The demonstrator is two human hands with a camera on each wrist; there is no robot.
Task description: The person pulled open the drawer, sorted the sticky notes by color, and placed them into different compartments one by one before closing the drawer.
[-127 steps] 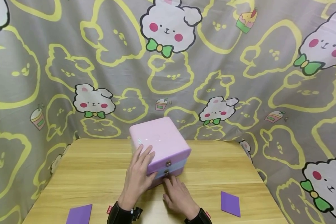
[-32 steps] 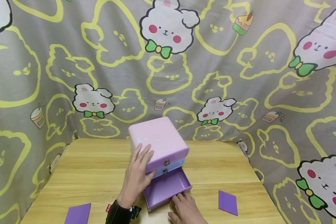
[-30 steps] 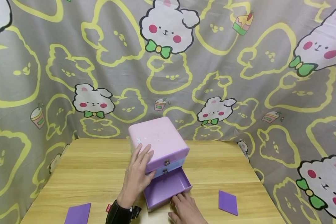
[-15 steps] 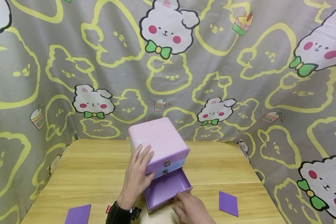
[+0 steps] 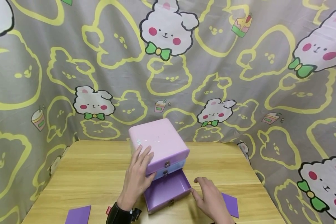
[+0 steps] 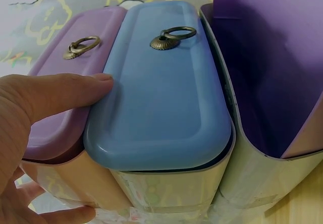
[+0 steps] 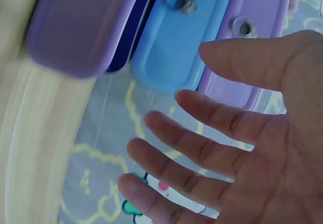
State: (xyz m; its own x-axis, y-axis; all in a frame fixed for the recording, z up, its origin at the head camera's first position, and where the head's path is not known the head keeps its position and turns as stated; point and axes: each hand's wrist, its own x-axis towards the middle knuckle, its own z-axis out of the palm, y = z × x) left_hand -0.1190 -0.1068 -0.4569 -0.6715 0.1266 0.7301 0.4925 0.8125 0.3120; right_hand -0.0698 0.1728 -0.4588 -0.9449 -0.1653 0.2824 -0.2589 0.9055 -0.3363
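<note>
Pink and glossy, the small drawer box [image 5: 159, 144] with rounded corners sat on the pale wooden desk [image 5: 92, 174], its purple bottom drawer [image 5: 168, 191] pulled out and the blue drawer [image 6: 161, 98] above it closed, a brass ring knob on its front. My left hand [image 5: 137, 177] lay flat on the lid, fingers straight, thumb against the blue front. My right hand [image 5: 211, 199] hovered beside the open drawer with fingers spread, holding nothing, over a flat purple card [image 5: 231, 204].
</note>
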